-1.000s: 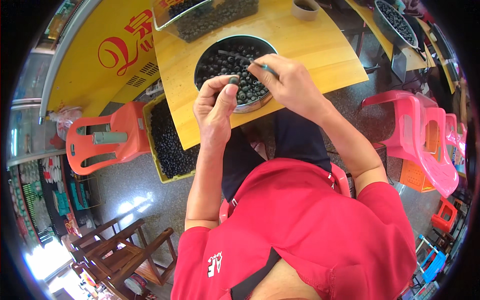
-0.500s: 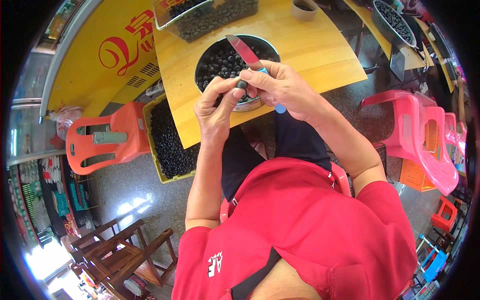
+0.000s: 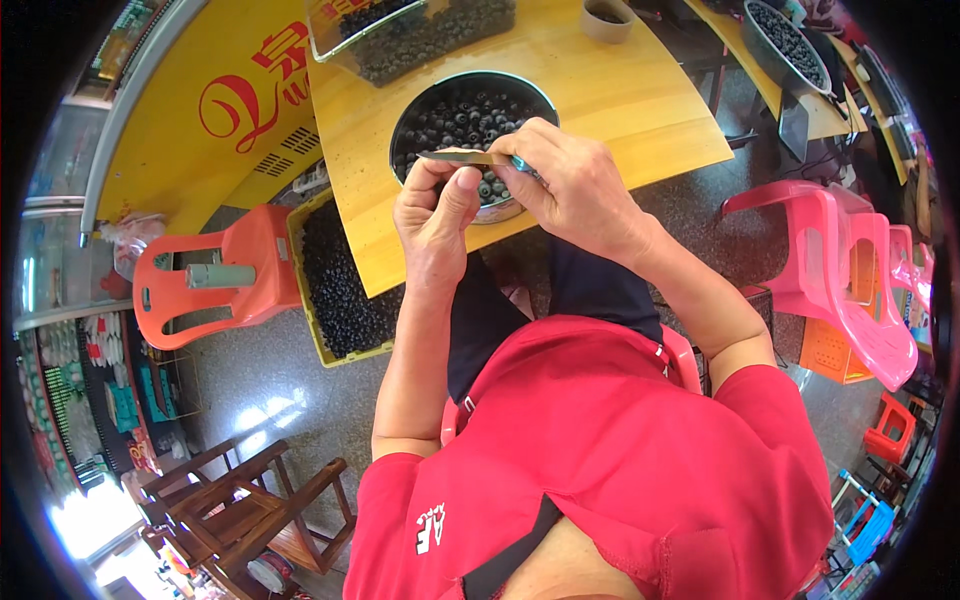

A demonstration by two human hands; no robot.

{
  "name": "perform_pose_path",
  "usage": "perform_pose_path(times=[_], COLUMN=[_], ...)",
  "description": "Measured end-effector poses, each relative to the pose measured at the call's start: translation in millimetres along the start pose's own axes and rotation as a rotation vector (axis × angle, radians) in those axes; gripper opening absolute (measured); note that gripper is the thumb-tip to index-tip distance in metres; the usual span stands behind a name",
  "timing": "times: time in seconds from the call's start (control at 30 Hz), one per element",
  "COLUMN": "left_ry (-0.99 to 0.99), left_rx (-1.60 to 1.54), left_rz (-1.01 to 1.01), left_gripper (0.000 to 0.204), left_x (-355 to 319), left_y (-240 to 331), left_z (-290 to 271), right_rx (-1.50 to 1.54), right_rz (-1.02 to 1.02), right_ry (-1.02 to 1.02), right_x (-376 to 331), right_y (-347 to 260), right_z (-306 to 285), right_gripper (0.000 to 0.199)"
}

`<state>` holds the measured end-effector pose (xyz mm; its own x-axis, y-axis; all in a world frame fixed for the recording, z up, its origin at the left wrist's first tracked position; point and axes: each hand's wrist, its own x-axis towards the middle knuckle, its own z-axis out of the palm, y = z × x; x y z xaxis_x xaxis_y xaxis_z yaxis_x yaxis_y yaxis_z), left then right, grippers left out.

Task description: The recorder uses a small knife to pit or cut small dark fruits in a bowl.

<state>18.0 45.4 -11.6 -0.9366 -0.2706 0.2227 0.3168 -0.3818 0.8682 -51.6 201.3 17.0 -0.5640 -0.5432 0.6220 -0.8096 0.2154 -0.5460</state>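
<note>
My right hand (image 3: 580, 180) is closed round the blue handle of a small knife (image 3: 465, 157). Its blade points left and lies nearly level, across the fingertips of my left hand (image 3: 437, 210). Those left fingers are pinched against the thumb, and whatever is between them is hidden behind thumb and blade. Both hands are held over the near rim of a round metal bowl (image 3: 398, 130). Inside it are many small, dark, round nut-like pieces (image 3: 470, 118), a few with a greenish tint.
The bowl stands on a yellow wooden table (image 3: 640, 110). Behind it are a clear plastic box (image 3: 440, 50) of similar pieces and a beige cup (image 3: 607, 20). A yellow crate (image 3: 325, 350) of dark pieces stands left, beside an orange chair (image 3: 220, 270). Pink chairs (image 3: 840, 260) stand right.
The knife has swung from pointing up and away to lying level toward the left hand. My right hand has turned over with it. The dark round piece seen between the left fingertips is now hidden.
</note>
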Motion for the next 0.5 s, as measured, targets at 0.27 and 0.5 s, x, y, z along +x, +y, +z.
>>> perform_pose_path(times=[0.27, 0.5], left_ry=[0.008, -0.061], left_rx=[0.031, -0.019], left_rz=[-0.036, -0.044], left_gripper=[0.016, 0.015], left_x=[-2, 4], left_y=[3, 12], left_z=[-1, -1], right_rx=[-0.061, -0.071], right_rz=[-0.033, 0.041], right_ry=[-0.009, 0.003], right_x=[1, 2], right_y=[1, 29], right_z=[-1, 0], right_gripper=[0.015, 0.013])
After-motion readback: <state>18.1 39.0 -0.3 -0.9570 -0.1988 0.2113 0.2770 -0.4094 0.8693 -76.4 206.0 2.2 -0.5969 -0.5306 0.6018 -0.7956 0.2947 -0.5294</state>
